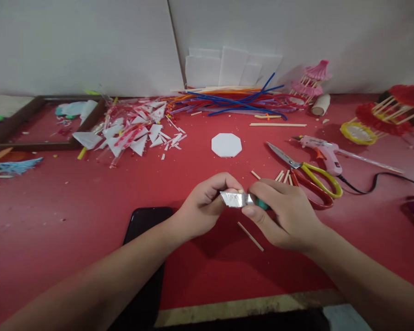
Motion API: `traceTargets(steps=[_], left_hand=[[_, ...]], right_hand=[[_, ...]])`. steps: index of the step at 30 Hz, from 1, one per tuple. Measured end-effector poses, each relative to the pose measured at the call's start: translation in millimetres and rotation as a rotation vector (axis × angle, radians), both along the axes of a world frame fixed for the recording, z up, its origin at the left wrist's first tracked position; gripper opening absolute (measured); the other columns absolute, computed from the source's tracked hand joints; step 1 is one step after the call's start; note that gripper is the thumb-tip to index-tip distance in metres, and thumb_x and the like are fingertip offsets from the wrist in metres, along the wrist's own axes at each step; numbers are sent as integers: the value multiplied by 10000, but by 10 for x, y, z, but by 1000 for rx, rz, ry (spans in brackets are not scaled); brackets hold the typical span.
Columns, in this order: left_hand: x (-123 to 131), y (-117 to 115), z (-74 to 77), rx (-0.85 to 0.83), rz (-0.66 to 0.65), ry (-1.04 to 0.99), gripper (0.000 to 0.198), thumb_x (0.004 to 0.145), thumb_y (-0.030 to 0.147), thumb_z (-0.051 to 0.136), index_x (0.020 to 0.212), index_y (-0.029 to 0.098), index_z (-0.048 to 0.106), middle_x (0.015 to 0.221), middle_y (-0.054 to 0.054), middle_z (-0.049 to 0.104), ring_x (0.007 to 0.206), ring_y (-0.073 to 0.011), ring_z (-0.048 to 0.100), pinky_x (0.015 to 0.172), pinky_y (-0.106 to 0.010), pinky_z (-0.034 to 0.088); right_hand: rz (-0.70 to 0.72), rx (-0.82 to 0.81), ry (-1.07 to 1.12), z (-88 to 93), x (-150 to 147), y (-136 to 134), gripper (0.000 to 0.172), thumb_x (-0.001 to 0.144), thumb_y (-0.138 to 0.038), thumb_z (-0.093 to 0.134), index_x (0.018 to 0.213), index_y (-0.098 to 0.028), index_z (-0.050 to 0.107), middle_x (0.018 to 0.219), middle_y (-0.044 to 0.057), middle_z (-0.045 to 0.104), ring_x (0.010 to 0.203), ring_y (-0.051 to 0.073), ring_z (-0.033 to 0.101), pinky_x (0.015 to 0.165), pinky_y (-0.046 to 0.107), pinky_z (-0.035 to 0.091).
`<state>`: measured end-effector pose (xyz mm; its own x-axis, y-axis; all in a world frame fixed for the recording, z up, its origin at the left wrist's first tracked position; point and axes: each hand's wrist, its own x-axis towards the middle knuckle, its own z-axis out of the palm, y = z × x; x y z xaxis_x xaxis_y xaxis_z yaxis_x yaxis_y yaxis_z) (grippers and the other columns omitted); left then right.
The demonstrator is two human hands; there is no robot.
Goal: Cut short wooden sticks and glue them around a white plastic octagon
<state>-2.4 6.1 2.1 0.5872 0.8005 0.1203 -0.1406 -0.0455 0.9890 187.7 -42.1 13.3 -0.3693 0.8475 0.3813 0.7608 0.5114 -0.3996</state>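
Note:
My right hand [284, 214] is closed around the green handle of a craft knife [233, 199], whose broad, slanted metal blade points left. My left hand [205, 204] is closed in a pinch right behind the blade. A pale tip of what looks like a thin wooden stick [240, 191] shows between the two hands; the rest of it is hidden. On the red table below lies one loose wooden stick [250, 236]. Several short sticks [285, 176] stick out beyond my right hand. A white octagonal piece [227, 145] lies flat ahead of my hands.
Scissors [312, 172] and a pink glue gun [322, 151] with a cord lie to the right. Beyond are pipe cleaners [234, 102], a pink model [312, 78] and a red one [386, 110]. White scraps [138, 133] sit at left; a black phone [148, 220] lies under my left forearm.

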Motion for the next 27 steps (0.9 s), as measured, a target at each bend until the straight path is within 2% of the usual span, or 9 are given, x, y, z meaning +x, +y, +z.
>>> traceTargets(steps=[8,19,27], left_hand=[[-2,-4,13,-20,-20,4,148,887,273,635,788,182,574,706,21,568,606,-99,463,607,-226,389],[-14,-5,-1,23,-42,-17,78,884,144,592,814,178,582,716,28,555,619,-89,460,624,-207,390],[-25,-2,20,79,-53,81,154,927,254,576,796,174,583,716,9,564,636,-108,475,632,-227,393]], right_hand=[[13,-13,30,3,-17,-10,342,985,-455,448,752,-204,457,649,-28,481,566,106,392,537,266,254],[15,-31,26,-1,13,-4,343,986,-467,452,770,-202,464,666,-30,478,579,106,398,537,268,252],[44,-61,23,0,27,-12,348,989,-464,456,756,-205,436,651,-46,431,566,101,354,536,265,232]])
